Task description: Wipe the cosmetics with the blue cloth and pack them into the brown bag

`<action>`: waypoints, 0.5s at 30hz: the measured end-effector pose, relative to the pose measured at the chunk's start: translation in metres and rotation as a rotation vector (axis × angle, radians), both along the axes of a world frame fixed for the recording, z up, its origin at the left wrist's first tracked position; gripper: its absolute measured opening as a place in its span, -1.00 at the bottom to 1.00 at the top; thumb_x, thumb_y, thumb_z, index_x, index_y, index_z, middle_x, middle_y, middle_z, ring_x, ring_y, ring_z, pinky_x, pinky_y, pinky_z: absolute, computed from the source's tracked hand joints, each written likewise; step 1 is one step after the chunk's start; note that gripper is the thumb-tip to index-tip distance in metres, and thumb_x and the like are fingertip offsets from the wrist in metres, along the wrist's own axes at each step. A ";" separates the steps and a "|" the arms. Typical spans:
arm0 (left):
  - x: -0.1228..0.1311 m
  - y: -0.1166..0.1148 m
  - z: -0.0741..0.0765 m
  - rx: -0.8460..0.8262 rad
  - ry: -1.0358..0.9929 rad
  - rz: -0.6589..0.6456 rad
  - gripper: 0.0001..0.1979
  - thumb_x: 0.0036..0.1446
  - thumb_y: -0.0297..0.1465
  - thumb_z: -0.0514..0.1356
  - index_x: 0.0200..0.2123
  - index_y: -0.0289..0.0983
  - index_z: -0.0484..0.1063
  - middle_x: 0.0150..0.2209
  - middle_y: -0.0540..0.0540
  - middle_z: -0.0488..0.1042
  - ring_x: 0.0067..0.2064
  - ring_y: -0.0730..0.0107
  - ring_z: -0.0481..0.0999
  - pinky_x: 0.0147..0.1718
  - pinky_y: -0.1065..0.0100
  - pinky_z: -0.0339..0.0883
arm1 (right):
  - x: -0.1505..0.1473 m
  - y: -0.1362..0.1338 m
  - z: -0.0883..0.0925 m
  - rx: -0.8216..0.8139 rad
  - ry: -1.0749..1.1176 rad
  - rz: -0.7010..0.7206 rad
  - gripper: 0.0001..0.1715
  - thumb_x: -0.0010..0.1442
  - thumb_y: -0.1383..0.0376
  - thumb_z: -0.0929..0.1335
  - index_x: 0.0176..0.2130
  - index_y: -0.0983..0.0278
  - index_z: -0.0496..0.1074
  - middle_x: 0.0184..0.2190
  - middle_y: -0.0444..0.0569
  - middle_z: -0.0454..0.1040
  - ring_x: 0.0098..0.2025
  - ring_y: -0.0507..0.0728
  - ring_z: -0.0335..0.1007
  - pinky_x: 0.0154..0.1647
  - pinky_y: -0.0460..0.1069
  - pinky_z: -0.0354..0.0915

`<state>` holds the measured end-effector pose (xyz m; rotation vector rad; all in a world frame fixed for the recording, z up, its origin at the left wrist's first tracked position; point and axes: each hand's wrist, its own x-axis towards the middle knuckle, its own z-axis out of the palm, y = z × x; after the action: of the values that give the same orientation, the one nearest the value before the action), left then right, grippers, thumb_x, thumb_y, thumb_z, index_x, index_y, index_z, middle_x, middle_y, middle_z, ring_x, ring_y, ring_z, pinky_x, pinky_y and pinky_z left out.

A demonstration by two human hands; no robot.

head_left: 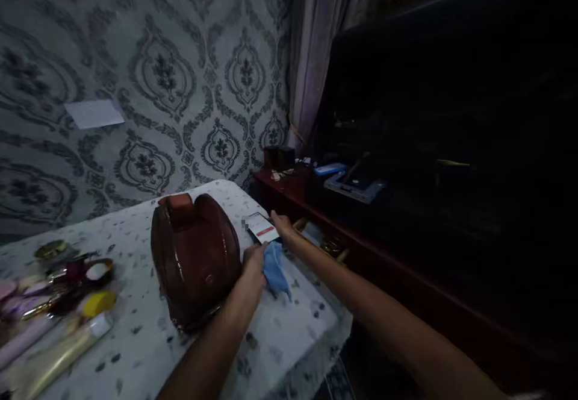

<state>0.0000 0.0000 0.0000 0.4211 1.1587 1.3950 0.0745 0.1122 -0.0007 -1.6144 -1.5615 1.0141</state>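
Observation:
My left hand (255,261) is closed around a light blue cloth-like piece (275,267), perhaps a face mask, which hangs down over the tablecloth. Just beyond those fingers is a smartphone (262,228) with a lit, mostly white screen and a red bar. My right hand (282,224) pinches the phone at its right edge; the fingertips are small and partly hidden. Left of my left hand, a brown leather bag (194,261) stands upright on the table.
The white patterned tablecloth (144,352) carries blurred cosmetics, including a cream-coloured tube (67,352), at the left. An open drawer (332,246) with small items sits beside the table's right edge. A dark red cabinet (284,189) and a large black screen (428,117) stand at the right.

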 end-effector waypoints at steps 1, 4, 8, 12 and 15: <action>0.000 0.002 -0.001 -0.014 0.008 0.011 -0.83 -0.16 -0.39 0.35 -0.46 -0.34 0.48 -0.64 0.01 0.41 -0.54 0.33 0.49 -0.45 0.32 0.37 | 0.001 0.002 0.001 0.009 -0.009 -0.013 -0.65 0.34 0.11 0.33 -0.08 0.35 0.45 -0.17 -0.03 0.51 -0.20 0.10 0.49 -0.17 0.07 0.46; 0.000 0.002 -0.002 -0.036 0.031 0.034 -0.77 -0.19 -0.40 0.39 -0.41 -0.35 0.48 -0.61 0.01 0.44 -0.53 0.34 0.49 -0.44 0.34 0.36 | 0.003 0.006 0.002 0.065 -0.048 -0.045 -0.63 0.35 0.09 0.30 -0.12 0.35 0.48 -0.20 -0.02 0.54 -0.20 0.11 0.50 -0.13 0.08 0.43; 0.002 -0.016 0.001 -0.025 0.056 0.043 -0.56 -0.13 -0.44 0.37 -0.10 -0.31 0.46 -0.46 -0.02 0.54 -0.44 0.37 0.53 -0.38 0.39 0.37 | 0.003 0.001 0.001 0.205 -0.126 -0.069 -0.48 0.40 0.14 0.18 -0.26 0.38 0.57 -0.28 0.10 0.60 -0.18 0.18 0.53 -0.15 0.00 0.32; 0.001 -0.043 0.010 -0.033 0.069 0.021 -0.39 -0.04 -0.50 0.31 0.12 -0.34 0.30 -0.35 -0.07 0.58 -0.38 0.37 0.54 -0.36 0.42 0.38 | 0.001 -0.012 -0.002 0.336 -0.204 -0.055 -0.45 0.39 0.18 0.12 -0.31 0.35 0.56 -0.30 0.14 0.60 -0.21 0.19 0.50 -0.20 -0.04 0.22; -0.004 -0.062 0.017 -0.033 0.110 -0.073 -0.44 0.02 -0.46 0.28 0.12 -0.36 0.29 -0.32 -0.09 0.57 -0.42 0.41 0.49 -0.40 0.43 0.34 | -0.002 -0.020 -0.005 0.402 -0.249 -0.042 -0.45 0.40 0.17 0.09 -0.32 0.34 0.51 -0.33 0.12 0.58 -0.28 0.16 0.45 -0.25 -0.04 0.19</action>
<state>-0.0044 -0.0621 0.0169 0.5178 1.2419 1.3011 0.0721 0.0919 -0.0059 -1.5184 -1.7524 0.4477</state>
